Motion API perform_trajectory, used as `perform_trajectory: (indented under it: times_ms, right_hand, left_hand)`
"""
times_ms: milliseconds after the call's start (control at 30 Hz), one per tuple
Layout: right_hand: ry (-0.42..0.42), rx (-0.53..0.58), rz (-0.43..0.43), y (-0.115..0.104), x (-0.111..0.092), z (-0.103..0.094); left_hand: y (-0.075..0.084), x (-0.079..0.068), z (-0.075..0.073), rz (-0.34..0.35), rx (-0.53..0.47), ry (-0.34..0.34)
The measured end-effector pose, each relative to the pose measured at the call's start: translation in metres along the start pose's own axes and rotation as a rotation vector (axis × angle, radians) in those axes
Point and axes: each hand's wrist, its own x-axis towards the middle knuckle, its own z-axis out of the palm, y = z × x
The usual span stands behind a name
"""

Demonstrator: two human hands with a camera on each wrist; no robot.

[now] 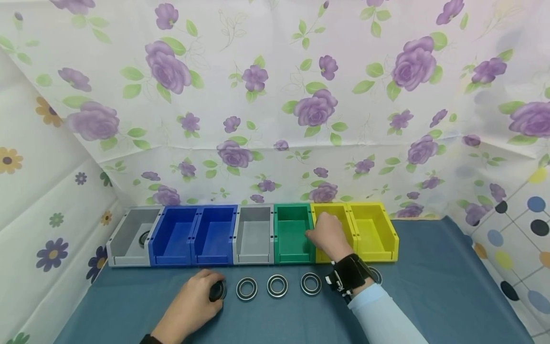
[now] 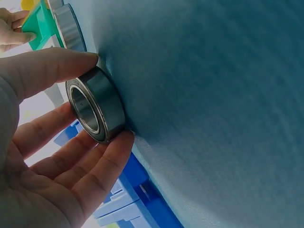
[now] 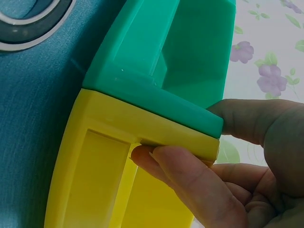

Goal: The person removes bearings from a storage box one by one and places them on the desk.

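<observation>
A ball bearing (image 2: pixel 110 107) is pinched on its rim between the thumb and fingertips of my left hand (image 1: pixel 195 296), close over the cloth in the left wrist view. My right hand (image 1: pixel 330 235) grips the adjoining side walls of a green bin (image 3: pixel 123 42) and a yellow bin (image 3: pixel 95 175). Its thumb is on the green side, and the fingers reach into the yellow one. Three more bearings lie flat in a row to the right of my left hand: one bearing (image 1: pixel 247 289) nearest, a middle bearing (image 1: pixel 277 286) and a farther bearing (image 1: pixel 311 284).
Another bearing (image 1: pixel 375 275) is partly hidden behind the right wrist. The left grey bin (image 1: pixel 124 236) holds a bearing (image 1: pixel 143 239). Blue bins (image 1: pixel 176 236), a middle grey bin (image 1: pixel 255 236) and a right yellow bin (image 1: pixel 373 234) complete the row before the flowered backdrop (image 1: pixel 275 129).
</observation>
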Motion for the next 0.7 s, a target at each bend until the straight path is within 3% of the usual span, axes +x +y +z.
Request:
perform_trajectory:
  times_ms: [700]
  right_hand:
    - [0.003, -0.011, 0.001, 0.0010, 0.0012, 0.0017]
  left_hand:
    - [-0.0011, -0.0021, 0.0010, 0.008, 0.017, 0.006]
